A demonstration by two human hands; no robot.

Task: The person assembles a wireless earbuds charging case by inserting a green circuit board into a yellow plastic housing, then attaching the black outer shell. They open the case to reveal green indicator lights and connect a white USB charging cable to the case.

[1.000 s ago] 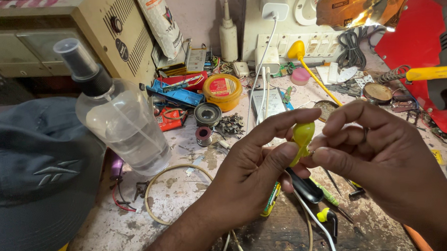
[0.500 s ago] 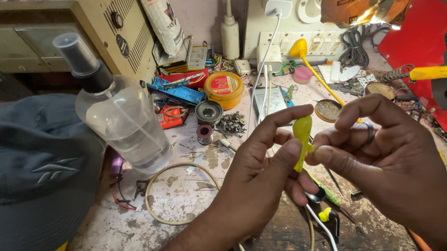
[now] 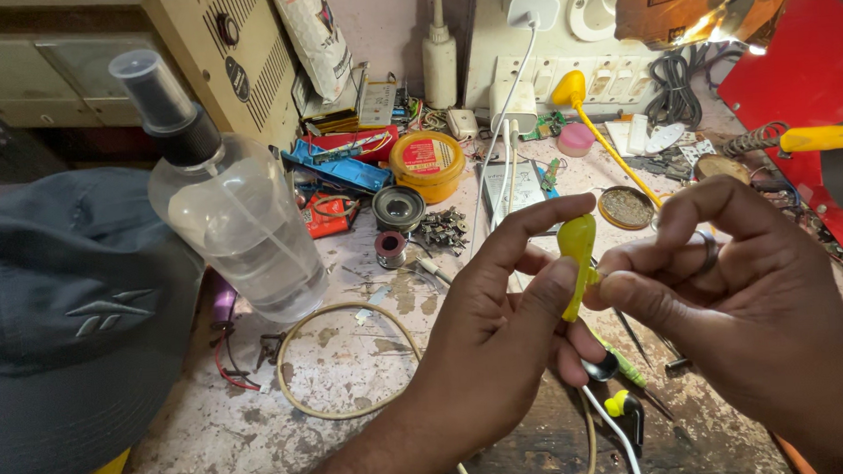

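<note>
The small yellow plastic piece (image 3: pixel 576 260) sits at centre frame, pinched between the left hand's (image 3: pixel 500 342) thumb and forefinger, while the right hand's (image 3: pixel 751 310) fingers press together against its right side. Lower down the bench (image 3: pixel 352 380), a clear spray bottle (image 3: pixel 229 216) stands upper left.

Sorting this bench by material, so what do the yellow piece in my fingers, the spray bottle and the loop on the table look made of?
Yellow piece: smooth glossy plastic, probably, moulded curve. Spray bottle: clear plastic, see-through with liquid inside. Loop: beige tubing, likely rubber or soft plastic, bent in a ring.
</note>
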